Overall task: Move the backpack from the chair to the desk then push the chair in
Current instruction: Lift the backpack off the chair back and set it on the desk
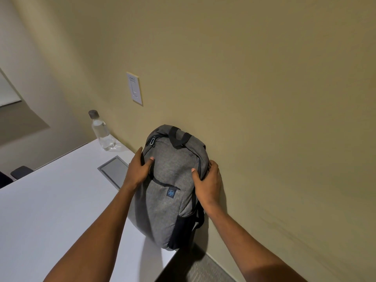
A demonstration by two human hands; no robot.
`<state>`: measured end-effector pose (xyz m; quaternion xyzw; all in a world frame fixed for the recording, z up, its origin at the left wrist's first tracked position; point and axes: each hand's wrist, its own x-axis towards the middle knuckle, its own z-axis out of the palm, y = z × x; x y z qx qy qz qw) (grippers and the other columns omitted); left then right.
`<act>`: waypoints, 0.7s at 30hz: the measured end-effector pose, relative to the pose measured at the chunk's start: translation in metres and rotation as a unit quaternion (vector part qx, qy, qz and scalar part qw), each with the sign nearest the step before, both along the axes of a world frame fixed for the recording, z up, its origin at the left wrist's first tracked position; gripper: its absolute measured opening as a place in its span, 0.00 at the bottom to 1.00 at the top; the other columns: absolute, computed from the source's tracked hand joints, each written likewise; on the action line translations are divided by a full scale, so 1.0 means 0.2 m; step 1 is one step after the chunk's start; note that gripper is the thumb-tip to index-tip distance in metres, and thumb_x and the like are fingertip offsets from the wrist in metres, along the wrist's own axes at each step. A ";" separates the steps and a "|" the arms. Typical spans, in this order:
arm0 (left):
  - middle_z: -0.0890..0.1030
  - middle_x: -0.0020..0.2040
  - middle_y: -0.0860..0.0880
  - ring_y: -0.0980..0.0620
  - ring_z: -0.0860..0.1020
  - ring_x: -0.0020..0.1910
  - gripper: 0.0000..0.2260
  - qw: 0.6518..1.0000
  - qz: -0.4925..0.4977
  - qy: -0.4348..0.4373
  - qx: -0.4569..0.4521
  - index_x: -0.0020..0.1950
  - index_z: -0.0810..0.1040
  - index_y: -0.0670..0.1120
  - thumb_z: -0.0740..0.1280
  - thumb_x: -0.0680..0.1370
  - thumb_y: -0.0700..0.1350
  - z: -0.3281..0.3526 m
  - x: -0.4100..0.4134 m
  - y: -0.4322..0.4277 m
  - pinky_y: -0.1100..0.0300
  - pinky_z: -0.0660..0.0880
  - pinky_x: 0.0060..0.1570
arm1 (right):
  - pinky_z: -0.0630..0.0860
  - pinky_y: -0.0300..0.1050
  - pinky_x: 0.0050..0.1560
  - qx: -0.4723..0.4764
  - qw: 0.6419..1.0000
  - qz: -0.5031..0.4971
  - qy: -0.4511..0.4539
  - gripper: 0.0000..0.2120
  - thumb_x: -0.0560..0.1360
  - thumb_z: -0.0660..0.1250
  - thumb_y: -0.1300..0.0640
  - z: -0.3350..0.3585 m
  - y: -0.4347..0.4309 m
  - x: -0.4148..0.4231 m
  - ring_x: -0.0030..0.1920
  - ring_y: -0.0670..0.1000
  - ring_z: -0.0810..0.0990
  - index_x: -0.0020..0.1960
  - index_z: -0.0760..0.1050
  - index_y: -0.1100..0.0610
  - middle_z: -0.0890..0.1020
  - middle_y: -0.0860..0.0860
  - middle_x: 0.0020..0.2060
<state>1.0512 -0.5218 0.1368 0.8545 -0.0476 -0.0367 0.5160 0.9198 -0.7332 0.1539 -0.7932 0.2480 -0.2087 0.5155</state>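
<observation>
A grey backpack (173,180) with black trim and a black top handle stands upright on the white desk (50,210), leaning against the beige wall near the desk's right corner. My left hand (139,168) grips its upper left side, thumb on the front panel. My right hand (208,182) clasps its upper right side, fingers wrapped around the edge by the wall. The chair is out of view.
A clear water bottle (101,133) with a grey cap stands at the desk's far end by the wall. A grey cable hatch (114,170) is set into the desktop left of the backpack. A wall switch plate (134,88) hangs above. Grey carpet (195,269) shows below the desk corner.
</observation>
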 end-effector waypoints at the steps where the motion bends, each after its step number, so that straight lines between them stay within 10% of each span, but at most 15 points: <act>1: 0.67 0.81 0.43 0.40 0.68 0.78 0.31 1.000 0.000 -0.010 -0.001 0.83 0.59 0.49 0.64 0.83 0.58 -0.01 -0.03 0.00 0.42 0.65 0.75 | 0.71 0.43 0.65 -0.024 1.000 0.003 0.009 0.31 0.78 0.74 0.48 0.00 -0.01 -0.02 0.69 0.54 0.76 0.76 0.67 0.55 0.77 0.52 0.70; 7: 0.76 0.72 0.40 0.51 0.72 0.61 0.25 0.998 0.020 -0.065 -0.007 0.75 0.68 0.46 0.62 0.81 0.57 -0.03 -0.23 0.02 0.48 0.72 0.67 | 0.69 0.49 0.77 -0.120 0.991 0.045 0.027 0.36 0.79 0.72 0.49 0.05 -0.02 -0.14 0.76 0.55 0.70 0.81 0.61 0.57 0.70 0.54 0.78; 21: 0.69 0.80 0.40 0.37 0.69 0.76 0.28 0.993 0.082 -0.046 0.077 0.82 0.63 0.43 0.66 0.84 0.50 -0.09 -1.16 0.13 0.41 0.68 0.75 | 0.67 0.54 0.79 -0.153 0.979 0.118 0.065 0.36 0.82 0.68 0.47 0.07 0.02 -0.90 0.81 0.56 0.65 0.84 0.56 0.55 0.64 0.54 0.82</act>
